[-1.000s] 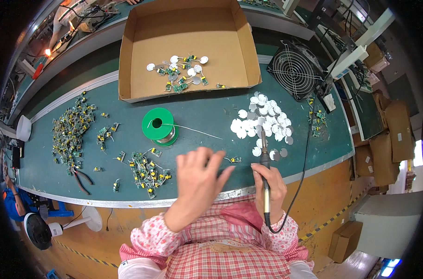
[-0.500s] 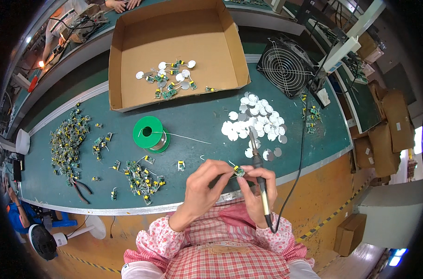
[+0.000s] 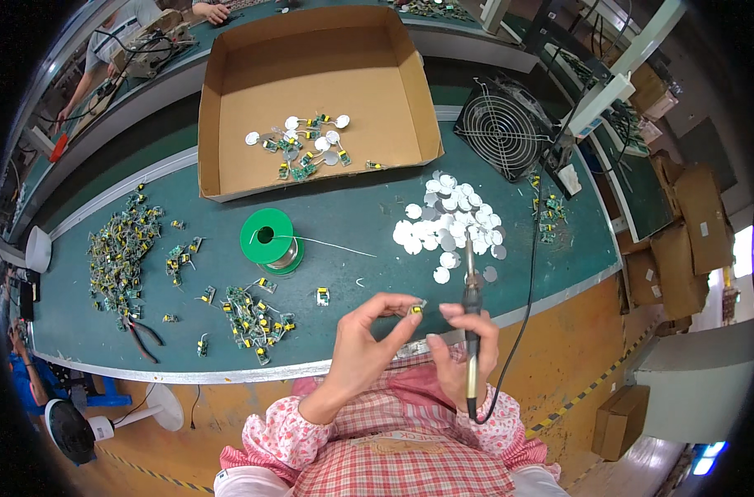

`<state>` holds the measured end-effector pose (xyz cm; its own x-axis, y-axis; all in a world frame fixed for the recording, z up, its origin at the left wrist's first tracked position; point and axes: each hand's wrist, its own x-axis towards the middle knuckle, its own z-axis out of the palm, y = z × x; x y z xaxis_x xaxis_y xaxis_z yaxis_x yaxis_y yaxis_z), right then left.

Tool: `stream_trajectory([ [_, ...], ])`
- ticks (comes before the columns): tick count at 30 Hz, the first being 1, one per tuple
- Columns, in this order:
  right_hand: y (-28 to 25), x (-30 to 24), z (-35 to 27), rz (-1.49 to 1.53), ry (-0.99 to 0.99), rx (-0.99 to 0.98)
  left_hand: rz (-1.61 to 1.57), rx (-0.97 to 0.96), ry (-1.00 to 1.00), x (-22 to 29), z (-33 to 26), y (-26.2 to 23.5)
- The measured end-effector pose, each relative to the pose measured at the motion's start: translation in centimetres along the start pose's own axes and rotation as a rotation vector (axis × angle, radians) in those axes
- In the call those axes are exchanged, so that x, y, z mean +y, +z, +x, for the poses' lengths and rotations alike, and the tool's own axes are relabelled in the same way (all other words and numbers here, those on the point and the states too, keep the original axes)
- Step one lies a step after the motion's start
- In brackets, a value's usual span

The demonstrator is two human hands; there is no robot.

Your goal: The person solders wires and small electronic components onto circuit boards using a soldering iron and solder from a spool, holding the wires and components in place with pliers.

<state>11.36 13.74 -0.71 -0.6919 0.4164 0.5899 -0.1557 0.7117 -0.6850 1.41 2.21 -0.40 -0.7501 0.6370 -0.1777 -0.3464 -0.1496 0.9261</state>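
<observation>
Closest to you is your red-checked apron (image 3: 402, 464), below the pale front edge of the bench. Just above that edge, your left hand (image 3: 358, 344) pinches a small circuit board (image 3: 417, 309) between thumb and fingertips. Your right hand (image 3: 468, 356) is wrapped around the soldering iron (image 3: 472, 296), its tip pointing away from you and its black cable (image 3: 519, 348) trailing right.

The green bench top (image 3: 344, 219) before you carries a board heap (image 3: 248, 319) to the left, then pliers (image 3: 143, 340) and a larger pile (image 3: 122, 248) of boards further left. Beyond are a green solder spool (image 3: 282, 222) and, to the right, scattered white discs (image 3: 455, 217). Further back stands an open cardboard box (image 3: 319, 79) holding boards with discs, with a black fan (image 3: 503, 132) to its right.

Around you spreads an ochre floor (image 3: 252, 414), a white pedestal fan (image 3: 69, 427) at left and brown cartons (image 3: 696, 215) at right. Across the bench, a co-worker's hand (image 3: 214, 13) shows.
</observation>
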Motion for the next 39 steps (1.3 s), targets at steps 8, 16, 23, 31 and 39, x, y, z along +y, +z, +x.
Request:
stream_trajectory([
  [8,0.7,0.4,1.5,0.249,0.297,0.068,0.452,-0.162,0.144,0.7,0.0,-1.2],
  [16,3.6,5.1,7.4,-0.328,-0.035,-0.116,-0.096,-0.119,-0.168,1.2,0.7,-3.2],
  [23,4.1,5.5,7.6,-0.275,0.024,-0.23,-0.043,-0.069,-0.202,1.5,0.9,-3.0],
  [31,2.6,4.2,5.7,0.042,0.256,-0.192,-0.002,-0.067,-0.17,0.9,1.0,-2.5],
  [39,-0.5,2.0,3.6,0.256,0.261,-0.156,0.102,-0.113,-0.118,0.8,1.7,-2.1],
])
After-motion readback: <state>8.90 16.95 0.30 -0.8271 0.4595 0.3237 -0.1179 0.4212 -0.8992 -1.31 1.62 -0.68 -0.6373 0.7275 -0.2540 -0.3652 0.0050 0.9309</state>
